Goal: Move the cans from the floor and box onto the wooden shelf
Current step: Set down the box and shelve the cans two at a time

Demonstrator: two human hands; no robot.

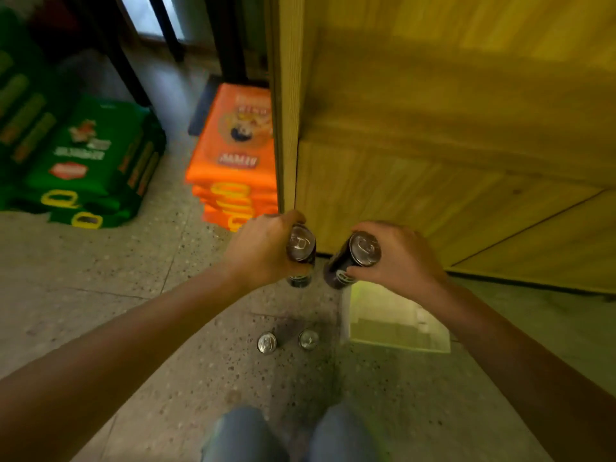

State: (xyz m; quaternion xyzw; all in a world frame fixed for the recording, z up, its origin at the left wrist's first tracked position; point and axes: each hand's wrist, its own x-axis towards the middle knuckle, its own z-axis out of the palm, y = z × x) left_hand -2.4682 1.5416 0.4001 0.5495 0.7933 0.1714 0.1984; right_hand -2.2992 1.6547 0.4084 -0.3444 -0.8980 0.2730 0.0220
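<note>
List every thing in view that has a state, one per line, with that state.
Left hand: shut on left can.
Left can: held upright, off the floor.
Right hand: shut on right can.
Right can: held tilted, off the floor.
Floor cans: upright, apart, untouched.
Box: open, looks empty.
Shelf: no cans visible on it.

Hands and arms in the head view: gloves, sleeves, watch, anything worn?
Nothing worn. Left hand and right hand are bare, with no gloves, rings or watch showing. Both forearms are bare to the frame edge, no sleeves in view. Blue jeans show below.
</note>
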